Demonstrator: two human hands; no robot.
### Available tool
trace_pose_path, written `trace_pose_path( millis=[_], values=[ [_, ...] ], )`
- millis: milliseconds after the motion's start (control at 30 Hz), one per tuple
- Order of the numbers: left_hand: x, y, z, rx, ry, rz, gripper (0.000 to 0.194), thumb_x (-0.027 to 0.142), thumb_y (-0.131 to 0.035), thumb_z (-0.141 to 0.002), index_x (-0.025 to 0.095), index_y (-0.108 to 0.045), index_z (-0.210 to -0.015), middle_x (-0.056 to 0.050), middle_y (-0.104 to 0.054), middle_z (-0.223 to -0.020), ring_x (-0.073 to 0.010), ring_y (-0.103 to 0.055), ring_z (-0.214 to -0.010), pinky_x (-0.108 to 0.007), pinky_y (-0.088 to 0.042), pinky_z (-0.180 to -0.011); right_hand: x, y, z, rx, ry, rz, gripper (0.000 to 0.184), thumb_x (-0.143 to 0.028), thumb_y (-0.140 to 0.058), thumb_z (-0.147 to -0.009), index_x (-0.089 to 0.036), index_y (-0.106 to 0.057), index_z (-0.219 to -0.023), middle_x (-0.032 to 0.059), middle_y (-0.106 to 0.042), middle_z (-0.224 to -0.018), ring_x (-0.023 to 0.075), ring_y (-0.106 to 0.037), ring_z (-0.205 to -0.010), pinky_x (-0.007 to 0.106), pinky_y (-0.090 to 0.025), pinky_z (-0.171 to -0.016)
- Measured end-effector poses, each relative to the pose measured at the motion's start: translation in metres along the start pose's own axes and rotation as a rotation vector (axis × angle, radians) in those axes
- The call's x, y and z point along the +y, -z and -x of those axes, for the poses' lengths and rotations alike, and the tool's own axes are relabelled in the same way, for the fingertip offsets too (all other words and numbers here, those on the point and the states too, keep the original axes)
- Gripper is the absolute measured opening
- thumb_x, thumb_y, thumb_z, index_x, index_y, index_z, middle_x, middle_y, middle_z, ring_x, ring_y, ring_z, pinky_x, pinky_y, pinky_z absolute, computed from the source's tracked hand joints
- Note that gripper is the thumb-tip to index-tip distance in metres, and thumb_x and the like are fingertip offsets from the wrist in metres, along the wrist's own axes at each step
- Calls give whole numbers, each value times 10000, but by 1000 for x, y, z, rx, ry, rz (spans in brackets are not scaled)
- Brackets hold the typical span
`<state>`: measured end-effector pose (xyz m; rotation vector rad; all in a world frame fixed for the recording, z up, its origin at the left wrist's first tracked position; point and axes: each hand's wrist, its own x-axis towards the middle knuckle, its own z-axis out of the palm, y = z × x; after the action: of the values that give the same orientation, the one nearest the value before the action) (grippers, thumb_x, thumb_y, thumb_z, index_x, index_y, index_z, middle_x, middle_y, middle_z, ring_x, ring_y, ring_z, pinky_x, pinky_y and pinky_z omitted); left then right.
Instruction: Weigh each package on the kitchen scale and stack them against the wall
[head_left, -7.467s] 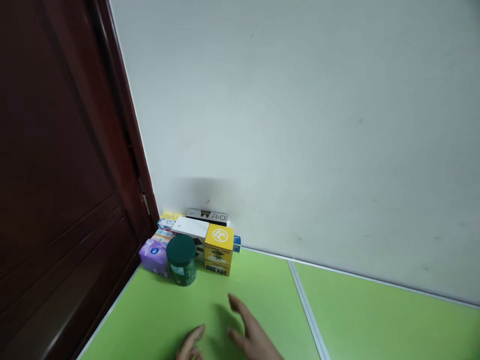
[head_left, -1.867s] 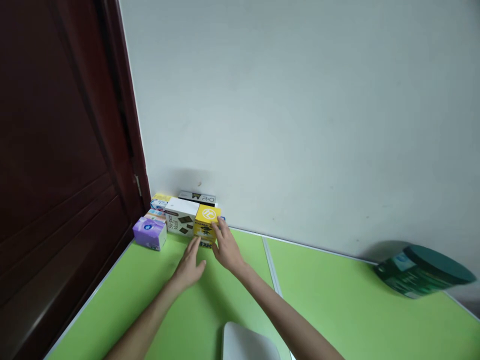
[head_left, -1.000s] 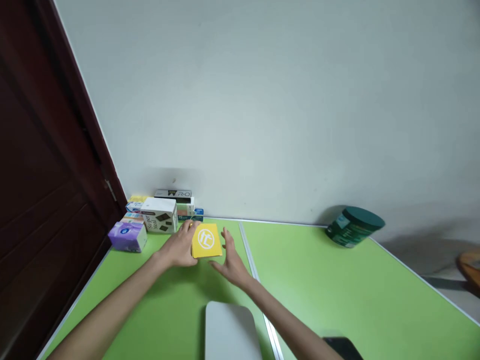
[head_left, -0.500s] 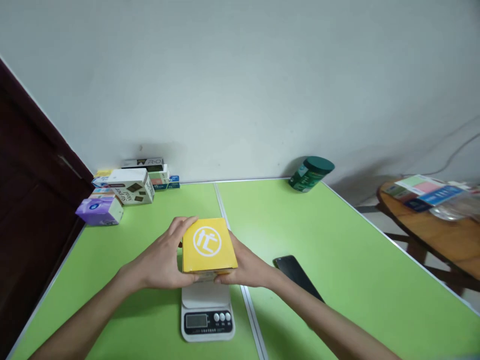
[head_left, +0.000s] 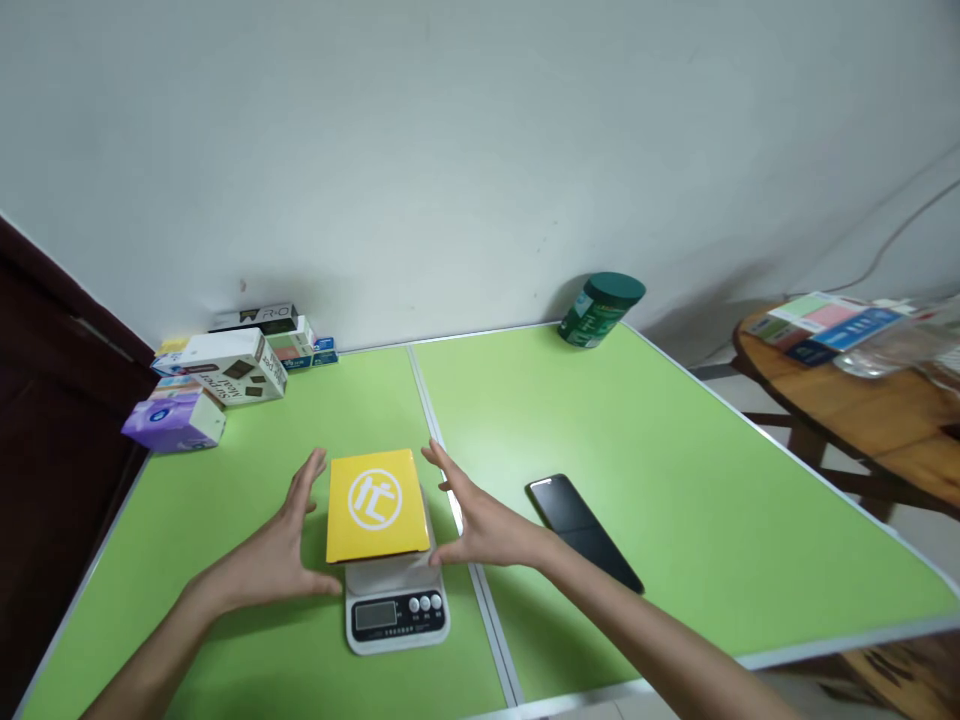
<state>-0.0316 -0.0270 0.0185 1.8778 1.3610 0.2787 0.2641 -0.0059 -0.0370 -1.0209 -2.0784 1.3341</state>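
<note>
A yellow box (head_left: 376, 504) with a white round logo on top rests on the platform of a white digital kitchen scale (head_left: 397, 641). To the box's left, my left hand (head_left: 289, 550) is open, thumb and fingers spread around that side without gripping it. My right hand (head_left: 480, 520) is likewise open at the right side, its thumb low near the box's front corner and the fingers apart from it. The scale's front panel shows a dark display and several round buttons; I cannot read any digits.
A black smartphone (head_left: 585, 532) lies right of my right hand. At the back right stands a green canister (head_left: 601, 310). Several boxes, among them a purple one (head_left: 176, 420) and a white one (head_left: 236, 365), are stacked back left. A wooden side table (head_left: 877, 400) stands right.
Both hands have let go of the yellow box and moved apart to its sides. The box now sits on the scale. The camera view has tilted and shifted a little.
</note>
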Motion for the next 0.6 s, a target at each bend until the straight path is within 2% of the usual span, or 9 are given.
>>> trace_pose_path(
  millis=[100, 200, 267, 300, 400, 467, 600],
  values=[
    [-12, -8, -3, -21, -3, 69, 1221, 365, -751, -631, 262, 166, -1430, -175, -30, -1538, -334, -197, -1384, -523, -302, -1059, 3, -1, 3, -9, 9, -19, 1283, -396, -788, -620, -242, 193, -1433, 175, -19, -1540, 292, -93, -1412, 478, -253, -1094],
    [-15, -19, -13, -91, -28, 154, 967, 399, -718, -658, 220, -174, -1437, -149, -338, -1459, -321, -367, -1311, -490, -352, -1046, 1, -12, -4, -30, 29, -14, 1298, -386, -808, -586, -198, 142, -1450, 193, -38, -1535, 304, -103, -1408, 461, -198, -1121],
    [-14, -25, -22, -128, -15, 205, 749, 447, -678, -690, 231, -380, -1342, -119, -506, -1344, -327, -483, -1220, -485, -430, -988, 0, -15, -11, -17, 81, -24, 1328, -374, -828, -548, -176, 122, -1454, 202, -82, -1527, 307, -144, -1399, 430, -228, -1115],
    [-12, -27, -27, -122, -7, 219, 689, 462, -661, -701, 239, -422, -1308, -109, -559, -1290, -331, -519, -1180, -486, -460, -958, 0, -13, -13, -3, 110, -36, 1340, -371, -835, -531, -179, 117, -1455, 199, -112, -1522, 305, -178, -1389, 413, -268, -1099],
    [2, -31, -48, -72, -31, 230, 731, 449, -672, -698, 244, -375, -1333, -106, -611, -1222, -337, -567, -1118, -492, -493, -918, 3, 7, -9, 53, 164, -78, 1317, -382, -826, -535, -216, 97, -1458, 173, -175, -1511, 298, -271, -1350, 388, -361, -1037],
    [20, -36, -69, -41, -78, 242, 783, 425, -694, -686, 230, -334, -1354, -124, -599, -1235, -339, -573, -1111, -501, -493, -915, 8, 29, 1, 113, 184, -88, 1236, -389, -796, -591, -224, 63, -1463, 162, -177, -1511, 296, -269, -1349, 399, -362, -1034],
    [73, -58, -134, 89, -173, 345, 795, 383, -755, -613, 231, -387, -1301, -128, -602, -1221, -352, -576, -1100, -536, -480, -922, 38, 75, 24, 372, 165, -47, 878, -413, -645, -780, -209, -125, -1458, 151, -210, -1498, 269, -267, -1351, 409, -370, -1027]
  ],
)
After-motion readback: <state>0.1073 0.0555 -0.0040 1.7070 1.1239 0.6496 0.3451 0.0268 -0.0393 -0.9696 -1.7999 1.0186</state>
